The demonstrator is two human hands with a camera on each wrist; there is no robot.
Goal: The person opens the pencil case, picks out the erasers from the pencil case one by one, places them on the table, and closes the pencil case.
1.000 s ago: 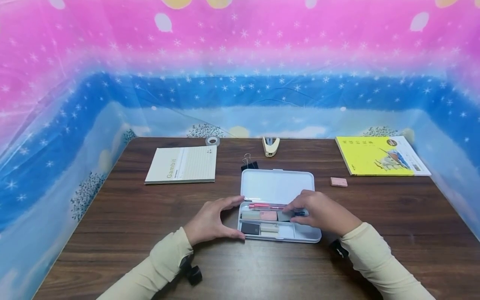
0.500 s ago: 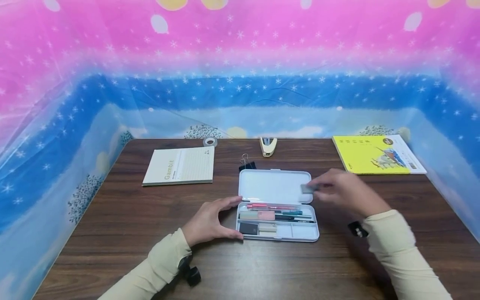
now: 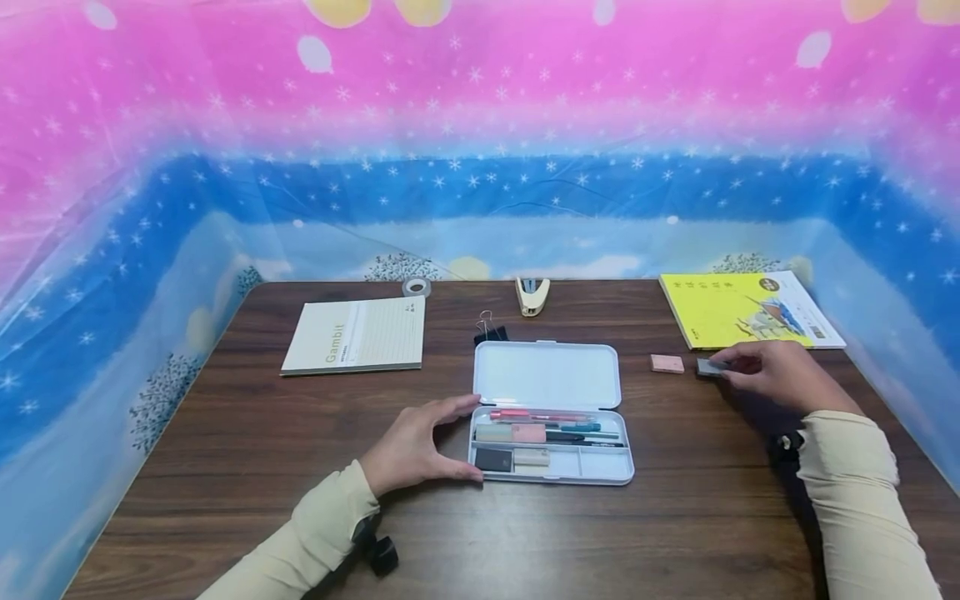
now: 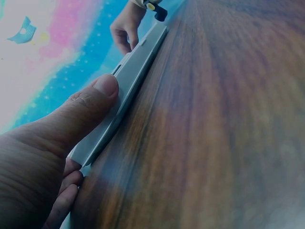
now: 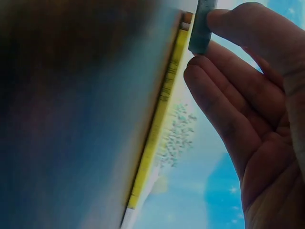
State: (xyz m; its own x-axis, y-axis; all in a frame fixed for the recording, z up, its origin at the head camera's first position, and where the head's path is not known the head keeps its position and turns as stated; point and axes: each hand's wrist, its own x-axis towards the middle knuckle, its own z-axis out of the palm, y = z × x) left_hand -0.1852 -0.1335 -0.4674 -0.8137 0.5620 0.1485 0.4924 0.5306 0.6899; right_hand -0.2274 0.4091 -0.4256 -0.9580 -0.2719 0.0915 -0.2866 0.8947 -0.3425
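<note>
Grey eraser (image 3: 708,367) pinched in right hand (image 3: 780,375), low over bench (image 3: 675,533) beside pink eraser (image 3: 667,363). Could slip, knocking it. Left hand (image 3: 412,446) braced, spread, against pencil case (image 3: 551,479); could shove it.

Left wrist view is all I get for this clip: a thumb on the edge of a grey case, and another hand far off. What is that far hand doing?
Observer: The right hand pinches a small grey eraser at the table, right of the pencil case.
Operator: Anything beside it?
Observer: A pink eraser lies just left of the grey one, apart from it.
Operator: Is the case open?
Observer: Yes, its lid lies flat back; pens and erasers sit in the tray.
Operator: What lies behind that hand?
Observer: A yellow book, flat near the table's far right corner.
</note>
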